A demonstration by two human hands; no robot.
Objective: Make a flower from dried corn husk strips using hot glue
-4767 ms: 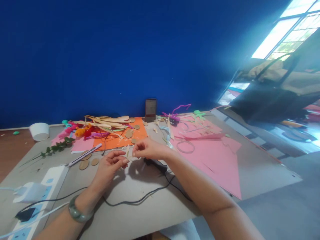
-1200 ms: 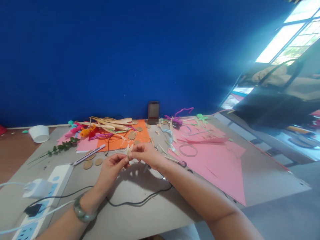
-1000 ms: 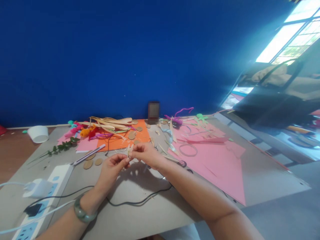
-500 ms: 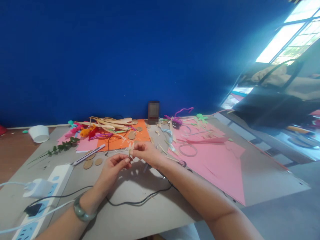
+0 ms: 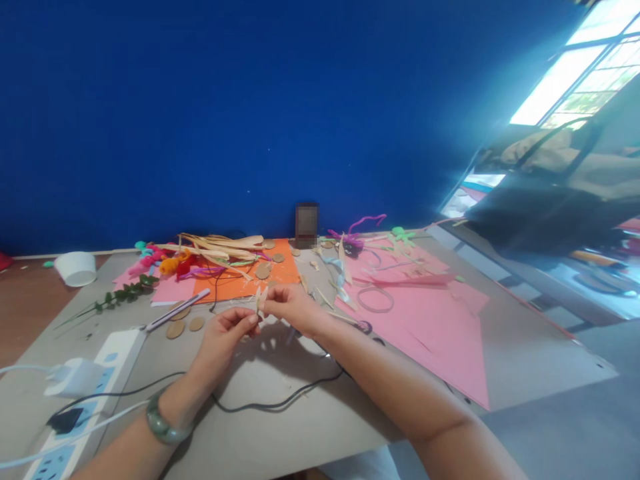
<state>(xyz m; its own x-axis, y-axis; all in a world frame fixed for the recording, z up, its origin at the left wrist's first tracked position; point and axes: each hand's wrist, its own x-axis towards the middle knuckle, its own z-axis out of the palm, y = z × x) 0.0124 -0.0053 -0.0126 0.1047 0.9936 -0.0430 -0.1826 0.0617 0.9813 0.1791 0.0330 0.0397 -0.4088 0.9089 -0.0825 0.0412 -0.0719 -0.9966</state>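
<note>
A small pale leafy piece (image 5: 259,299) is held up, tips upward, by the near edge of the orange sheet (image 5: 235,287), its finer shape too small to tell. The grip of the left hand (image 5: 230,333) is pinched together on its lower end; that of the right hand (image 5: 295,310) is pinched on its side. Off the orange sheet's near left corner lie brown discs (image 5: 175,329), with a slim lilac tool (image 5: 179,310) over one. To the orange sheet's right, a pink sheet (image 5: 435,327) stretches until one corner meets the edge of the desk (image 5: 300,440). On the orange sheet's near side the desk's surface spreads widest, a black cable (image 5: 270,408) bending across that room. Behind the orange sheet rises a blue wall (image 5: 225,120)
</note>
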